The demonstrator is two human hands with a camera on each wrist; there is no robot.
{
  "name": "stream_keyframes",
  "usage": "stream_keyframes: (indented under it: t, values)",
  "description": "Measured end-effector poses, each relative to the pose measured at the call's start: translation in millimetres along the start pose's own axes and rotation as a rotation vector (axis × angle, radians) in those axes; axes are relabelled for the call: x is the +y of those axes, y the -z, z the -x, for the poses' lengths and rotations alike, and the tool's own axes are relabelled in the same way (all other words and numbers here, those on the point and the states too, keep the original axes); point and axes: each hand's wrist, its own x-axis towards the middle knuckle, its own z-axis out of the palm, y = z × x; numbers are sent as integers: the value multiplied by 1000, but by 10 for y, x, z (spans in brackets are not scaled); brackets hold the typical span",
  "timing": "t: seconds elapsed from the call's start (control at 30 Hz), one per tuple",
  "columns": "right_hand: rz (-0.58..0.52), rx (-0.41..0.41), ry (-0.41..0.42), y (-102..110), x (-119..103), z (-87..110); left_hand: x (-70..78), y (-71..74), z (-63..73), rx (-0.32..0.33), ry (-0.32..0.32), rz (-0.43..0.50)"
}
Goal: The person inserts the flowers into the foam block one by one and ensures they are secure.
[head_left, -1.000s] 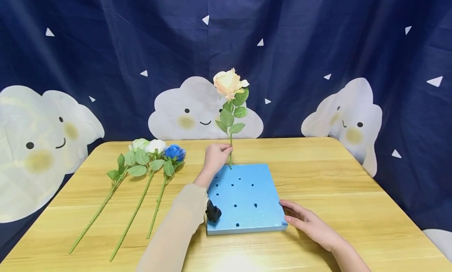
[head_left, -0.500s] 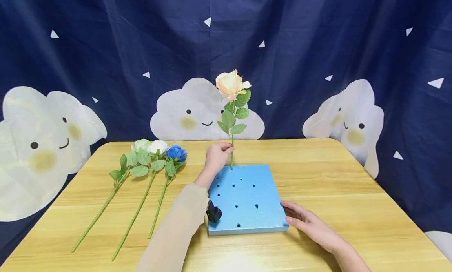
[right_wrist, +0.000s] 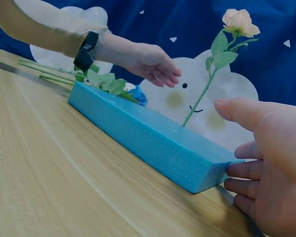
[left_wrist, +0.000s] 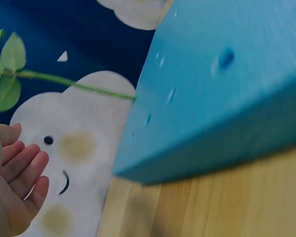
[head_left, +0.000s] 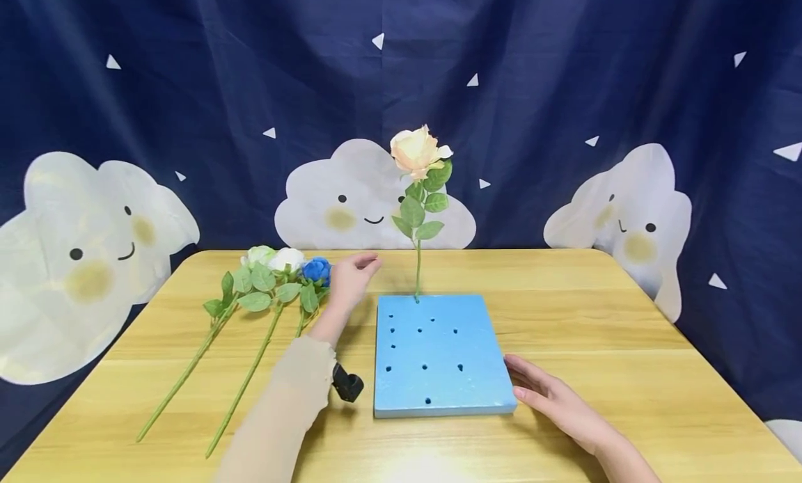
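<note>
Blue and flat, the board lay on the wooden table, its top dotted with holes. Near its 11 o'clock edge stood the rose, upright, the foot of its stem in a hole, its peach bloom up at 12. The left hand was raised at 10 o'clock from the board, well apart from the stem, its fingers loosely bent and gripping nothing. On that wrist, by the beige sleeve, sat a black device. The right hand was at the board's 4 o'clock, fingers touching its side, thumb and fingers apart. Toward 9 and 10 o'clock lay a green flower, a white flower and a blue flower, blooms pointing to 1 and stems to 7. The blue one was nearest the left hand. Behind, at 12, hung a navy curtain with smiling white clouds.
</note>
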Motion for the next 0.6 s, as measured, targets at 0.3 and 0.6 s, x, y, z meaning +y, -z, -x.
stream_keyframes:
  t: [0.3,0.6]
  values:
    - [6,7,-3,2,0,7,-185,508,152,57,39,-11]
    - [38,26,0,-11,11,2,-475,1005,396,38,184,-56]
